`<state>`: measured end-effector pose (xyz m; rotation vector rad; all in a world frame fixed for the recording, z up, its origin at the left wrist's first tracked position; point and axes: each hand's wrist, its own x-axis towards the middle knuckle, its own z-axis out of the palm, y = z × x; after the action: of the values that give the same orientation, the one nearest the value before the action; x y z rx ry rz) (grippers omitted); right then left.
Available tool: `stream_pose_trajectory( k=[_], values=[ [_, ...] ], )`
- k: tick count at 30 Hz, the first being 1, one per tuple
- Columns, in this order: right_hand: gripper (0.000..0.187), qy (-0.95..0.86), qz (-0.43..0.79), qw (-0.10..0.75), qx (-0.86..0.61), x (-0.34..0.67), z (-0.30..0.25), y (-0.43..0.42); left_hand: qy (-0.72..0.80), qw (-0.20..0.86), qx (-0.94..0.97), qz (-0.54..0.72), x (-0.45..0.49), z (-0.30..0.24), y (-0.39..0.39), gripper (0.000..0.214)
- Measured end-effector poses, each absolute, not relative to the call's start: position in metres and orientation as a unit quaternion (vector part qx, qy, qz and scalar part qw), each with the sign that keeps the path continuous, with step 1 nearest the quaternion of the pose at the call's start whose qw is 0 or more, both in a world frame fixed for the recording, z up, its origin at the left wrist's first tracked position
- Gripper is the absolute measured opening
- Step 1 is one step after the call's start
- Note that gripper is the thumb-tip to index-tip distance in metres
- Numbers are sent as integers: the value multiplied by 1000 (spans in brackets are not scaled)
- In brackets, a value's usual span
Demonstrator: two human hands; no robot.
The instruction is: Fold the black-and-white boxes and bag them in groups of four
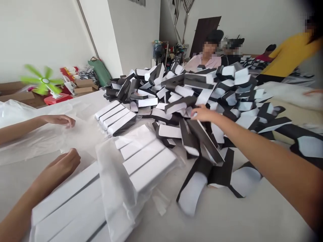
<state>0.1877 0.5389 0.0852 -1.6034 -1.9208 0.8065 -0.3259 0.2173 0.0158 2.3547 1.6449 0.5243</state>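
My right hand [204, 114] reaches into a heaped pile of folded black-and-white card pieces [176, 89]. Its fingers are bent together at the upper end of a long card piece [205, 137], which slants down below the hand. At lower left, my left hand [67, 163] lies with curled fingers at the edge of a clear plastic sheet [83, 134]; its palm side is hidden. Close to it are long white boxes [68, 198] in a row. Beyond them a bundle of white boxes [151, 158] is partly covered by a cloudy plastic bag [113, 174].
Another person's hand [59, 120] hovers over the plastic at left. A smaller wrapped bundle [116, 117] lies beside the pile. Co-workers stand or sit beyond, one in a yellow top [290, 60]. A green fan [45, 80] and cartons [84, 87] are at back left.
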Motion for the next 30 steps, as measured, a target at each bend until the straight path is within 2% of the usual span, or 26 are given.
stream_pose_trajectory(
  k=[3,5,8,10,13,14,17,20,23,28,30],
  values=[
    [27,-722,270,179,-612,219,90,452,549,140,791,233,-320,20,222,49],
    [37,-758,276,73,-586,235,104,402,540,167,780,271,-318,24,228,44],
    [53,-779,304,47,-546,251,139,372,520,203,773,300,-308,33,237,40],
    [57,-781,243,104,-566,257,163,394,516,225,766,311,-300,40,242,38],
    [74,-774,5,214,-595,258,178,474,530,237,751,315,-293,47,245,46],
    [82,-769,-25,213,-603,257,175,504,535,237,746,319,-293,48,244,49],
    [109,-711,30,124,-691,253,146,578,554,242,713,355,-294,49,238,48],
    [122,-653,72,57,-752,255,100,611,584,258,665,387,-286,47,227,44],
    [118,-653,40,54,-754,270,58,613,600,271,649,383,-259,35,211,47],
    [77,-684,-63,105,-719,294,29,591,579,302,665,363,-136,-11,155,48],
    [69,-707,-80,97,-696,296,31,574,527,313,709,348,-72,-27,124,46]
  ],
)
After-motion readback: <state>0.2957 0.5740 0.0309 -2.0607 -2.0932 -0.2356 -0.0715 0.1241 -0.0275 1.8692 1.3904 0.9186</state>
